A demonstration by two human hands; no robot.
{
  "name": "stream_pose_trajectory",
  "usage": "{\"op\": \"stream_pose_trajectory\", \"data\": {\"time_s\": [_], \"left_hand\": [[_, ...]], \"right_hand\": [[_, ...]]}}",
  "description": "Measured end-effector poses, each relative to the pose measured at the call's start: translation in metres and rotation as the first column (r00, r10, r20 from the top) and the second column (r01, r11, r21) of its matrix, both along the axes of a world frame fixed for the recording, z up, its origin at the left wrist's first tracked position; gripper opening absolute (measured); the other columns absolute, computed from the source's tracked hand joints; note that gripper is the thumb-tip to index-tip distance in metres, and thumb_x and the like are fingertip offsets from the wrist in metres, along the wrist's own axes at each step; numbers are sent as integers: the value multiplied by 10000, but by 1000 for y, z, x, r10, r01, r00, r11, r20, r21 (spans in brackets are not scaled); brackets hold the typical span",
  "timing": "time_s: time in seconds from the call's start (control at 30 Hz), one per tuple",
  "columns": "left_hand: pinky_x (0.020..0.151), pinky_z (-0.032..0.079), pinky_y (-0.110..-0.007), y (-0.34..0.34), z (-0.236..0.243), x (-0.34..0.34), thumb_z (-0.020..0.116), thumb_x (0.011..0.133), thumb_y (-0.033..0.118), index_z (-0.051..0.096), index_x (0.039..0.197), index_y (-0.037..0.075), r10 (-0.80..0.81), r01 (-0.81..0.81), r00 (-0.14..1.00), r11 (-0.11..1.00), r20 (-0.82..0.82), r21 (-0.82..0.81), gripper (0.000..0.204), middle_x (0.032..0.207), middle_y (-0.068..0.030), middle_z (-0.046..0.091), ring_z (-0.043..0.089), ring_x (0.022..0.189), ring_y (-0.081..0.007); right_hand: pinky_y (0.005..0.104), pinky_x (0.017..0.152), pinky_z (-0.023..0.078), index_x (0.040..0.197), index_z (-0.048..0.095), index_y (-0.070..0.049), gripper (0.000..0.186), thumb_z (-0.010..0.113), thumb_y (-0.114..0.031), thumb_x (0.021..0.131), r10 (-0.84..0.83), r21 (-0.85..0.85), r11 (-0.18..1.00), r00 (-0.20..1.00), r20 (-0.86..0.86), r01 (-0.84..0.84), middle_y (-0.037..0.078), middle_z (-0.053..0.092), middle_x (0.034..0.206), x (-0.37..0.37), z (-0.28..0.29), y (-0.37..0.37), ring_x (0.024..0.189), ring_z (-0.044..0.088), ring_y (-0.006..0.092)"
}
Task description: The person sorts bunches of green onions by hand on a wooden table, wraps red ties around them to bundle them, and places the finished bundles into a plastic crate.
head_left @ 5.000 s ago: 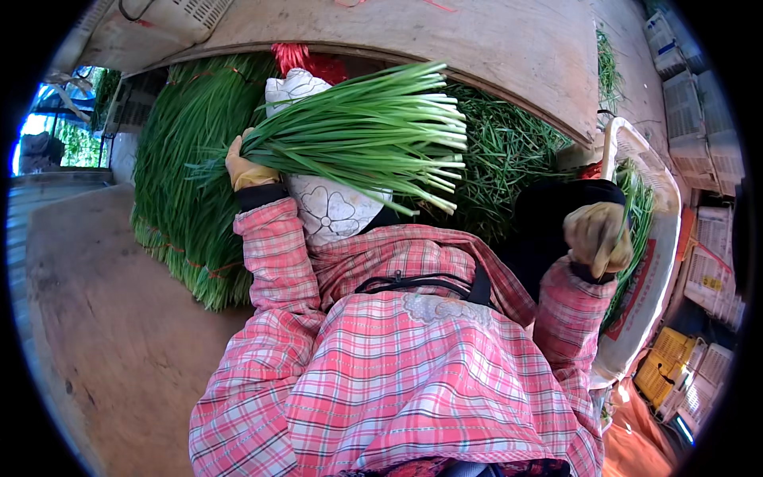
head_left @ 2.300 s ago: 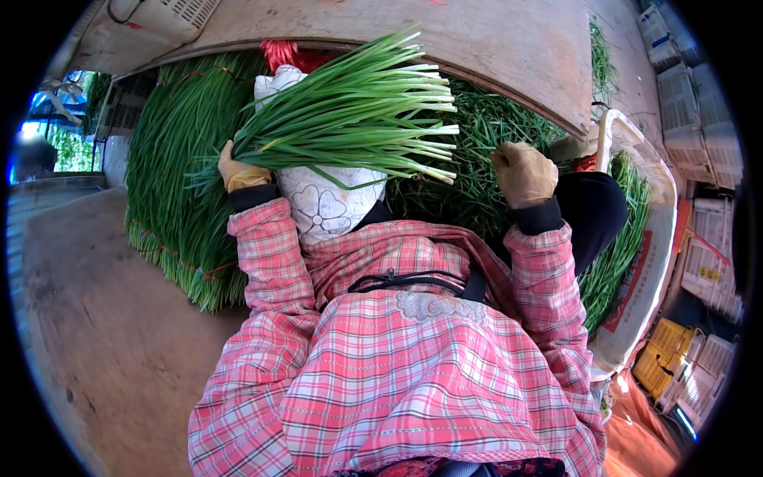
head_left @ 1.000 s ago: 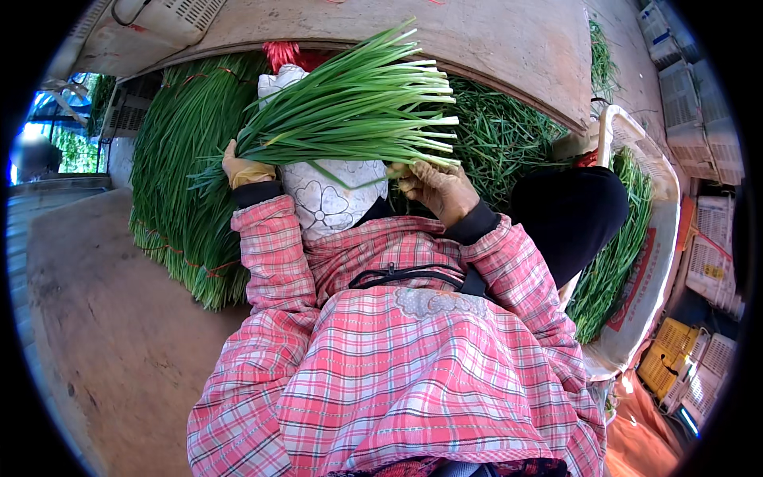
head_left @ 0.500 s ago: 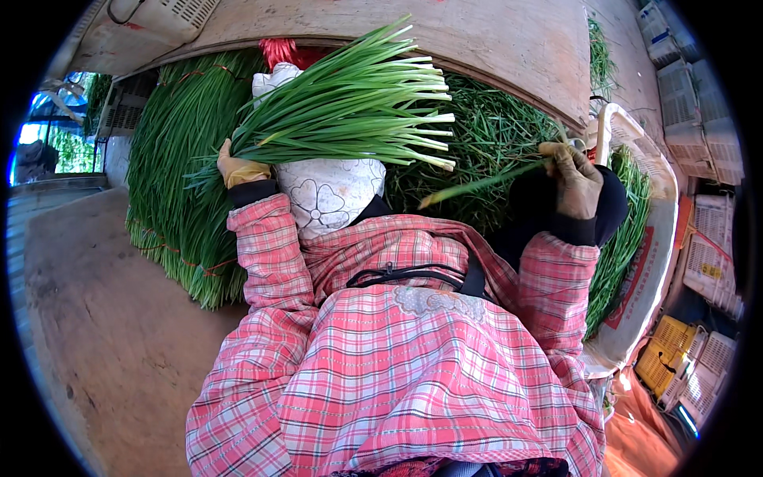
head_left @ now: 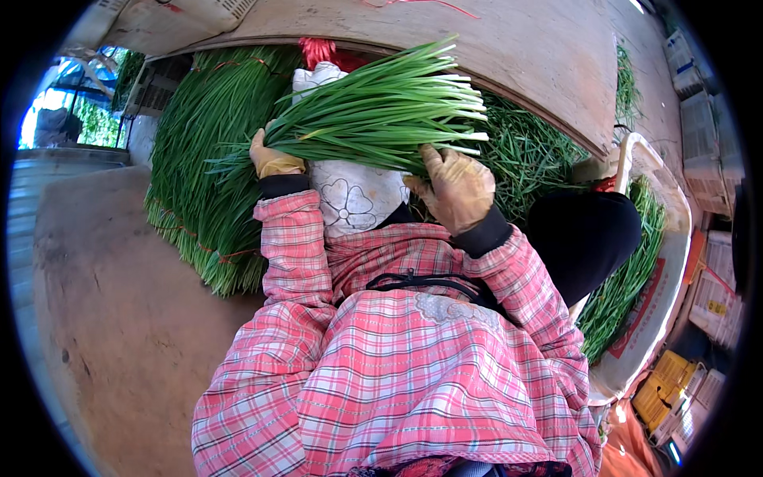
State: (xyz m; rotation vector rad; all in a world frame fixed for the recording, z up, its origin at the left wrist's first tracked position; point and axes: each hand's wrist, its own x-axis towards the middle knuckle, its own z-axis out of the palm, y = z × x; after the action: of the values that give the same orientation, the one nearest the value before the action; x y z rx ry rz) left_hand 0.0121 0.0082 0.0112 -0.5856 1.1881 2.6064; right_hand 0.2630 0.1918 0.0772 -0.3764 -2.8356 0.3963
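My left hand, in a yellowish glove, is closed around the leafy end of a loose bunch of chives. The bunch lies across my lap, its white stem ends pointing right. At the lower edge of those ends is my gloved right hand, thumb and forefinger apart, fingertips against the stems. Some of its fingers are hidden. A white cloth with a flower outline covers my leg under the bunch.
Large tied bundles of chives stand at my left on a brown board. Loose green leaves are heaped beyond my right hand. A white basket at right holds more chives. A wooden board spans the far side; crates stand far right.
My right hand has moved left from beside my right knee to the stem ends. The yellowish leaf it held is no longer in it. My left hand still holds the bunch.
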Motion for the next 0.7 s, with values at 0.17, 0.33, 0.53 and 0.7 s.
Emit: {"op": "stream_pose_trajectory", "data": {"time_s": [0.17, 0.33, 0.53, 0.7], "left_hand": [[784, 454, -462, -3, 2, 3, 409, 869, 300, 578, 896, 32, -2, 3, 1000, 998, -13, 62, 318, 878, -126, 612, 566, 824, -307], [757, 468, -432, 0, 0, -1, 453, 855, 265, 578, 865, 30, 50, -48, 999, 993, -11, 112, 267, 826, -108, 612, 577, 775, -286], [779, 470, -438, -6, -6, 6, 457, 850, 259, 584, 873, 26, 44, -44, 999, 994, -1, 97, 266, 861, -118, 621, 583, 805, -294], [847, 447, -476, -4, -6, -8, 434, 854, 264, 581, 950, 7, 3, -2, 1000, 998, -11, 68, 312, 981, -167, 612, 571, 906, -345]], "right_hand": [[408, 475, 449, 853, 575, -99, 190, 586, -282, 802, 143, 10, 990, 987, -71, -143, 131, 549, 733, -13, 2, -4, 627, 595, 294], [400, 458, 427, 769, 586, -101, 86, 599, -183, 747, 240, 38, 971, 957, -166, -237, 78, 535, 652, 21, 14, 4, 577, 573, 255], [398, 511, 444, 710, 597, -78, 105, 634, -176, 722, -141, 232, 971, 917, 373, 55, 101, 584, 744, 115, -36, 104, 617, 579, 269], [414, 710, 444, 821, 617, -92, 110, 618, -188, 767, -171, 90, 982, 983, 70, 164, 107, 600, 851, 96, -10, 104, 816, 573, 316]]}}
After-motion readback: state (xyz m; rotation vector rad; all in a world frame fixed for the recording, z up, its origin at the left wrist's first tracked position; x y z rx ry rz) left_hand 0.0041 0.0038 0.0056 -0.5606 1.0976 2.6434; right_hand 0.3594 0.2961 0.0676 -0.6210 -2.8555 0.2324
